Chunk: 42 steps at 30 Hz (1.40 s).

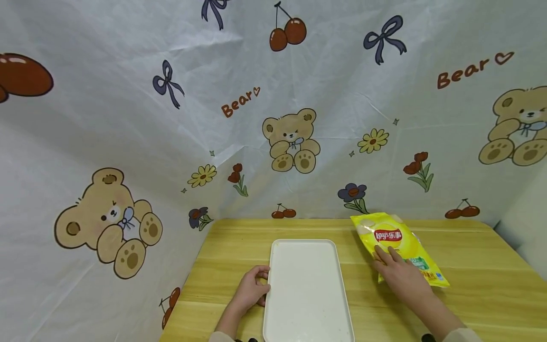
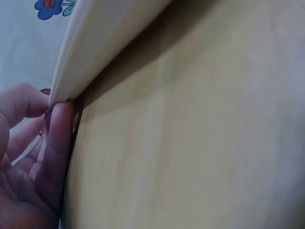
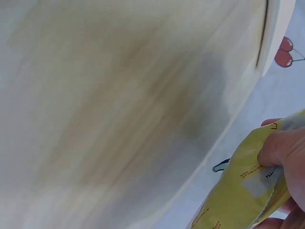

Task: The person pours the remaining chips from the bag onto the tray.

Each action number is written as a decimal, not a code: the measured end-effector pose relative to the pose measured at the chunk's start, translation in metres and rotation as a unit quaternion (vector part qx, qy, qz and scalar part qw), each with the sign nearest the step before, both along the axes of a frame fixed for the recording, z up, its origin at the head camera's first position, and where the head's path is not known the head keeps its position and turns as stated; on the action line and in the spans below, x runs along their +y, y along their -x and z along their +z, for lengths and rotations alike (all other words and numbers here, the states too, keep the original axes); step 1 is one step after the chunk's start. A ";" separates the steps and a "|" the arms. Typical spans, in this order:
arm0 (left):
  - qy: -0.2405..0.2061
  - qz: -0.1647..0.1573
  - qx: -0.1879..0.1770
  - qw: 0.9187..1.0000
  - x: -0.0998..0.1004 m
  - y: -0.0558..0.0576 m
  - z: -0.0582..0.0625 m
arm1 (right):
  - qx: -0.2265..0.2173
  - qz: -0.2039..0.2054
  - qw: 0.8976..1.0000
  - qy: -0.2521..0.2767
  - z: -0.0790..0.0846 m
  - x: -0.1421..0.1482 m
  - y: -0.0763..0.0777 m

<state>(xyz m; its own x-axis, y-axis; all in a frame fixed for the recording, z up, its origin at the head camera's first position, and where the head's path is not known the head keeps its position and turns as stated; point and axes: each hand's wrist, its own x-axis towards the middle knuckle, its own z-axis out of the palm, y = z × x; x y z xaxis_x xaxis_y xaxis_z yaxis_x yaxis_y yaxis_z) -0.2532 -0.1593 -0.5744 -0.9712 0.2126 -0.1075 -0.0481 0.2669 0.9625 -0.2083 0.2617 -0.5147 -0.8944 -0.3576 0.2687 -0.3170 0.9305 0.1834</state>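
A white rectangular tray [image 1: 305, 289] lies lengthwise on the wooden table. At its left long side, my left hand [image 1: 253, 287] pinches the rim. The left wrist view shows thumb and finger of that hand [image 2: 35, 143] meeting at the edge of the tray [image 2: 95, 52]. To the right of the tray, my right hand [image 1: 403, 278] grips a yellow bag of Lay's potato chips [image 1: 386, 225] by its lower part. In the right wrist view the thumb [image 3: 279, 148] presses one face of the chip bag [image 3: 233, 195], and other fingers wrap behind, partly hidden.
The pale wooden table [image 1: 483, 266] stretches past both sides of the tray. Behind it hangs a white cloth [image 1: 239, 123] printed with bears, bows, cherries and flowers; it also covers the left side.
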 end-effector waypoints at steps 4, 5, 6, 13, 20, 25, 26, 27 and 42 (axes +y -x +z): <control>0.000 0.000 0.001 1.000 -0.001 0.000 0.000 | 0.012 0.016 1.000 -0.007 0.008 -0.005 -0.003; 0.001 0.000 0.001 1.000 -0.001 0.000 0.000 | 0.016 0.021 1.000 -0.007 0.010 -0.007 -0.004; 0.002 0.000 0.001 1.000 -0.001 0.001 0.000 | 0.021 0.025 0.999 -0.007 0.012 -0.009 -0.005; -0.004 0.003 0.000 1.000 -0.002 0.001 0.000 | 0.036 0.040 0.998 -0.020 0.019 -0.018 -0.008; -0.007 0.000 -0.007 1.000 -0.003 0.000 -0.001 | 0.039 0.051 0.998 -0.025 0.024 -0.024 -0.013; -0.016 -0.001 -0.005 1.000 -0.005 0.000 0.000 | 0.045 0.059 0.997 -0.029 0.029 -0.030 -0.017; -0.017 -0.001 -0.006 1.000 -0.006 0.000 0.000 | 0.044 0.060 0.997 -0.030 0.030 -0.031 -0.018; -0.019 -0.001 -0.006 1.000 -0.006 0.000 0.000 | 0.043 0.062 0.997 -0.032 0.031 -0.033 -0.019; -0.023 -0.019 -0.013 0.999 -0.004 0.001 0.001 | 0.025 0.088 0.996 -0.005 0.043 -0.056 -0.032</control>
